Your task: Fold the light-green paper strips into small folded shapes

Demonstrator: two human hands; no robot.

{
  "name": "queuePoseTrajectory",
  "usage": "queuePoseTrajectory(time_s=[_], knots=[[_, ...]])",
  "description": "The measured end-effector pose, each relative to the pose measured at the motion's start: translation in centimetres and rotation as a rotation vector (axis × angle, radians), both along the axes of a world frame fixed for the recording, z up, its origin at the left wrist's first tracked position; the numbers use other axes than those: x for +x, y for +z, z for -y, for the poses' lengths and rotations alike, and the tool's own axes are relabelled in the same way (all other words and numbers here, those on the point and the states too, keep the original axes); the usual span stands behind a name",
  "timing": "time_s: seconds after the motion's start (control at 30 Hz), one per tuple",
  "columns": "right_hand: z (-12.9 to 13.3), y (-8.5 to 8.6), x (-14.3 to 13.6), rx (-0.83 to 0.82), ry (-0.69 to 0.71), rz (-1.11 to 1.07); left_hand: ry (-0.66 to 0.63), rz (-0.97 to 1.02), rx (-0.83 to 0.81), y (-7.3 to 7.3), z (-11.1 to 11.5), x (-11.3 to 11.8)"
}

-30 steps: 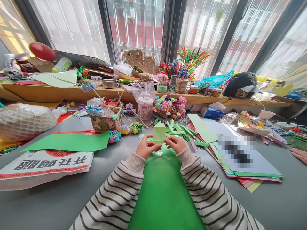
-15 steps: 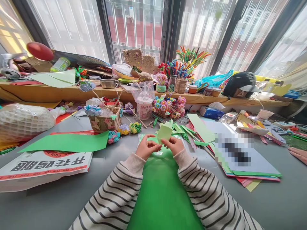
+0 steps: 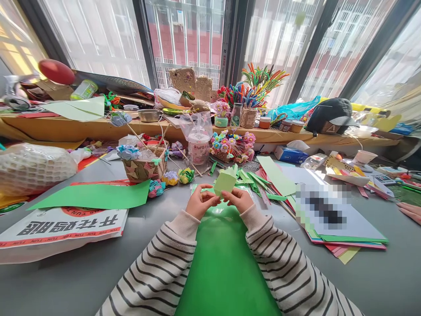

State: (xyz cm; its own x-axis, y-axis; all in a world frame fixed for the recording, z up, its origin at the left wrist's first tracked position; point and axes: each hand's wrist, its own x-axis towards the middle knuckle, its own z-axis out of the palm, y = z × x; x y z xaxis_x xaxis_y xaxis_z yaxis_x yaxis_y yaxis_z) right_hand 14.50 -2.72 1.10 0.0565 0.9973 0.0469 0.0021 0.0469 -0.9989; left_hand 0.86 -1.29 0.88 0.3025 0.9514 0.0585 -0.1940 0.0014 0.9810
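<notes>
A small piece of light green paper is held up between my two hands, above the far end of a shiny green sheet. My left hand pinches its lower left edge with thumb and fingers. On the other side, my right hand grips the lower right part between thumb and forefinger. Just behind the paper lie several green paper strips. Whether the piece has folds at its lower edge is hidden by my fingers.
To the left are a green paper strip, a printed bag and a woven basket. A stack of coloured paper lies right, with another person's hand beyond it. A plastic cup stands behind.
The light green paper has turned slightly, showing more of its flat face. Both hands keep their grip in nearly the same place, and the view has shifted very slightly.
</notes>
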Motion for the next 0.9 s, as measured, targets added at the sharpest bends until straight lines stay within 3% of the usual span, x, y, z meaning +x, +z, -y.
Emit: queuePoseTrajectory(time_s=[0.17, 0.3, 0.6, 0.9], knots=[[-0.7, 0.5, 1.8, -0.010, -0.133, -0.141, -0.057, -0.075, 0.003, 0.2, 0.1, -0.1], [-0.9, 0.7, 2.9, 0.024, -0.075, -0.118, -0.085, -0.088, -0.012, 0.1, 0.0, -0.2], [-0.8, 0.6, 3.2, 0.062, -0.050, -0.102, 0.008, -0.085, -0.027, -0.1, -0.6, -0.6], [-0.6, 0.4, 2.5, -0.006, 0.039, -0.139, 0.107, -0.052, 0.004, -0.1, -0.6, -0.5]])
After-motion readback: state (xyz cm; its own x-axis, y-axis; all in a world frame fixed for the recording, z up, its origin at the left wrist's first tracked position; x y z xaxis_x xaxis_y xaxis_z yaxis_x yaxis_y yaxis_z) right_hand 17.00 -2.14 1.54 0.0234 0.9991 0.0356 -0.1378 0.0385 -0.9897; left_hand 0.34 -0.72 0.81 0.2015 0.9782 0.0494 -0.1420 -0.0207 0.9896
